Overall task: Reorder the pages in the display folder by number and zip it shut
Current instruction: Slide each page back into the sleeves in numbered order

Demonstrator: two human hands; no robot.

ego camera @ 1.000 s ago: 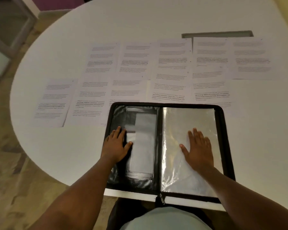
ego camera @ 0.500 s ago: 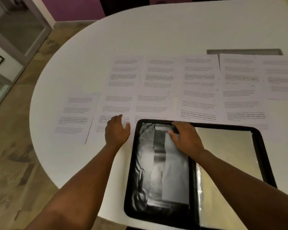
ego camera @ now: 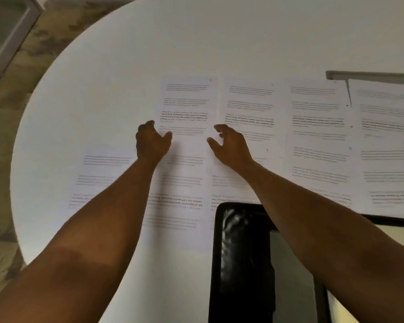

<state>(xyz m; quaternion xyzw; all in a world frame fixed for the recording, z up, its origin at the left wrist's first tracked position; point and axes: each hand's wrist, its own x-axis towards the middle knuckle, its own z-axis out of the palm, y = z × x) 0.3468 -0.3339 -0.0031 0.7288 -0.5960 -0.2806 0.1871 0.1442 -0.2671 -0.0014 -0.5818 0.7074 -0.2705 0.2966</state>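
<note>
A white counter (ego camera: 219, 38) lies under both hands; patterned floor (ego camera: 33, 54) and a glass door (ego camera: 2, 31) show far left.

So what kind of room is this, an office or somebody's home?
Probably an office or meeting room, though I can't be sure. A large rounded white table carries rows of printed white pages, with an open black zip display folder at the near edge. A glass-panelled partition stands at the far left.

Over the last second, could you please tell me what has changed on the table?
Both hands left the open display folder and reached forward to the far-row left page: the left hand at its left edge, the right hand at its right edge, fingers curled, grip unclear. The folder stays open; the other pages stay spread out.
</note>
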